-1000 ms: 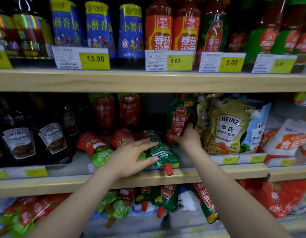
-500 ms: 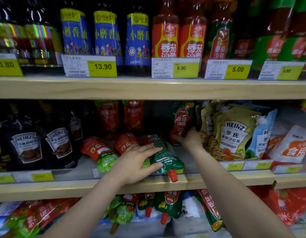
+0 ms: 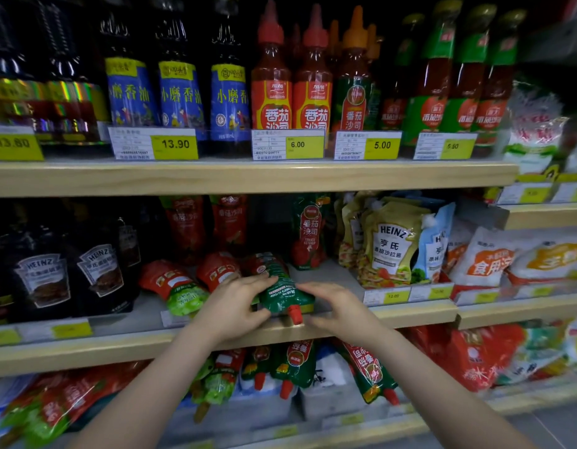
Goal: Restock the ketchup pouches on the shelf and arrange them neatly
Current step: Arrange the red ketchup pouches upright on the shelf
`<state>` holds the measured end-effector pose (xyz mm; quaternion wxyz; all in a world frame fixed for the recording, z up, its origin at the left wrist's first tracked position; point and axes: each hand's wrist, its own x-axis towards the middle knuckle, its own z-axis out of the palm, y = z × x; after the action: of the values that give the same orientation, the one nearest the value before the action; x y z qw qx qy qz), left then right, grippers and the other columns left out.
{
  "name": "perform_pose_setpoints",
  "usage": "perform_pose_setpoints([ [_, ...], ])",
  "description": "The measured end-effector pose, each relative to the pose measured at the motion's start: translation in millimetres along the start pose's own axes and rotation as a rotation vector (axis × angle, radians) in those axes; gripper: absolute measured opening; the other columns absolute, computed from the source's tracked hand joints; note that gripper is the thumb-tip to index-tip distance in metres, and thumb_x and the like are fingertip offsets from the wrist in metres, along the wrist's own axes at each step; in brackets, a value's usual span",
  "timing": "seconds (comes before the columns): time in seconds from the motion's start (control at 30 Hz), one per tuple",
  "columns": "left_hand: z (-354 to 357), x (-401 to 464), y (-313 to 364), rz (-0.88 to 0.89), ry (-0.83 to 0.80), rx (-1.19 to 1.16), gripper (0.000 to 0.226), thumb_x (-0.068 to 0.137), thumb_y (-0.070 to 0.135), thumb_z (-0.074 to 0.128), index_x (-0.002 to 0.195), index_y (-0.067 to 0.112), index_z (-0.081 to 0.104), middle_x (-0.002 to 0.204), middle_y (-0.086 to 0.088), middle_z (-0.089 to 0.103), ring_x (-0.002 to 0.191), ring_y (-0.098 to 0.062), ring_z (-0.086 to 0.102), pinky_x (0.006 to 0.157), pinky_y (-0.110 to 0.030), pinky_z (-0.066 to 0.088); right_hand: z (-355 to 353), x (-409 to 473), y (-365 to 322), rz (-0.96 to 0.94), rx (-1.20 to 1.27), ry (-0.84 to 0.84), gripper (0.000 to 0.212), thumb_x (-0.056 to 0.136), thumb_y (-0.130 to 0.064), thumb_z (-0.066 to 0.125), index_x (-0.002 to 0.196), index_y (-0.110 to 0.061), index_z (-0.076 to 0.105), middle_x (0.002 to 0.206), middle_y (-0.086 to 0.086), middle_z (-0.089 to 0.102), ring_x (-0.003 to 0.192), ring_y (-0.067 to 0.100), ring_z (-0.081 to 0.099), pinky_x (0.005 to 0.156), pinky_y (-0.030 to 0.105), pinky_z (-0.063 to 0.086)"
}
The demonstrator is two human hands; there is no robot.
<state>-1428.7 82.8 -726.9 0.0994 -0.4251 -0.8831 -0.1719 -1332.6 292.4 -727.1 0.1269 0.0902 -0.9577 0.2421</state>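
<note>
Left hand (image 3: 237,304): gripping the pouch's left side, fingers curling over it.
Right hand (image 3: 334,307): touching its right edge, fingers loosely bent.
Pouch (image 3: 282,291): lying flat at the shelf (image 3: 410,314) front, red cap (image 3: 294,314) pointing near.
Upright pouch (image 3: 308,234): standing far behind.

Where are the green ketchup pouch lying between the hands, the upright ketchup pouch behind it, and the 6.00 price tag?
green ketchup pouch (image 3: 282,294): head view, on its green body above the red cap.
upright ketchup pouch (image 3: 308,233): head view, on its label.
6.00 price tag (image 3: 297,144): head view, on the yellow price panel.
</note>
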Motion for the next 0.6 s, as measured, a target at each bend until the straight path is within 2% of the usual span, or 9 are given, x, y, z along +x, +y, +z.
perform_pose_setpoints([
  [0.03, 0, -1, 2, 0.006, 0.008, -0.002, 0.063, 0.082, 0.037, 0.059, 0.141, 0.023, 0.04, 0.144, 0.0, 0.045, 0.132, -0.012, 0.04, 0.111, -0.037, 0.029, 4, 2, -3, 0.016, 0.007, 0.06, 0.054, 0.081, -0.023, 0.067, 0.132, -0.024, 0.051, 0.136, -0.006, 0.053, 0.125, 0.007, 0.045, 0.105, 0.017, 0.029],
  [0.1, -2, -3, 4, 0.016, 0.025, -0.016, 0.06, 0.084, 0.038, 0.058, 0.139, 0.021, 0.042, 0.142, 0.0, 0.047, 0.131, -0.011, 0.041, 0.111, -0.035, 0.03, 10, 4, -9, 0.038, 0.043, 0.152, 0.043, 0.083, -0.024, 0.065, 0.126, -0.021, 0.057, 0.13, -0.002, 0.059, 0.122, 0.011, 0.051, 0.103, 0.019, 0.032],
  [0.27, -9, -7, 6, 0.016, 0.062, -0.141, 0.054, 0.083, 0.033, 0.063, 0.135, 0.024, 0.049, 0.138, 0.003, 0.051, 0.128, -0.008, 0.044, 0.107, -0.022, 0.03, 1, -5, -18, -0.048, 0.074, 0.232, 0.034, 0.086, -0.019, 0.062, 0.12, -0.014, 0.063, 0.122, 0.002, 0.064, 0.115, 0.014, 0.057, 0.102, 0.024, 0.039],
  [0.37, -14, -3, 12, 0.008, 0.139, -0.268, 0.048, 0.082, 0.033, 0.067, 0.129, 0.027, 0.055, 0.133, 0.008, 0.052, 0.123, -0.003, 0.045, 0.106, -0.02, 0.032, -16, -7, -26, -0.113, 0.054, 0.3, 0.03, 0.086, -0.017, 0.063, 0.115, -0.012, 0.066, 0.116, 0.004, 0.067, 0.11, 0.014, 0.059, 0.099, 0.024, 0.042],
  [0.47, -15, 1, 19, 0.01, 0.168, -0.383, 0.049, 0.081, 0.034, 0.069, 0.128, 0.032, 0.054, 0.124, 0.018, 0.055, 0.114, 0.01, 0.048, 0.096, -0.004, 0.034, -31, -4, -36, -0.134, 0.127, 0.371, 0.026, 0.086, -0.016, 0.063, 0.11, -0.012, 0.069, 0.11, 0.003, 0.07, 0.104, 0.008, 0.059, 0.095, 0.018, 0.043],
  [0.6, -12, 7, 25, 0.001, 0.209, -0.53, 0.039, 0.084, 0.02, 0.068, 0.121, 0.029, 0.061, 0.114, 0.018, 0.065, 0.107, 0.01, 0.055, 0.094, -0.014, 0.044, -37, 4, -45, -0.105, 0.27, 0.379, 0.025, 0.083, -0.018, 0.066, 0.107, -0.017, 0.07, 0.105, -0.004, 0.071, 0.098, -0.003, 0.061, 0.088, 0.012, 0.047],
])
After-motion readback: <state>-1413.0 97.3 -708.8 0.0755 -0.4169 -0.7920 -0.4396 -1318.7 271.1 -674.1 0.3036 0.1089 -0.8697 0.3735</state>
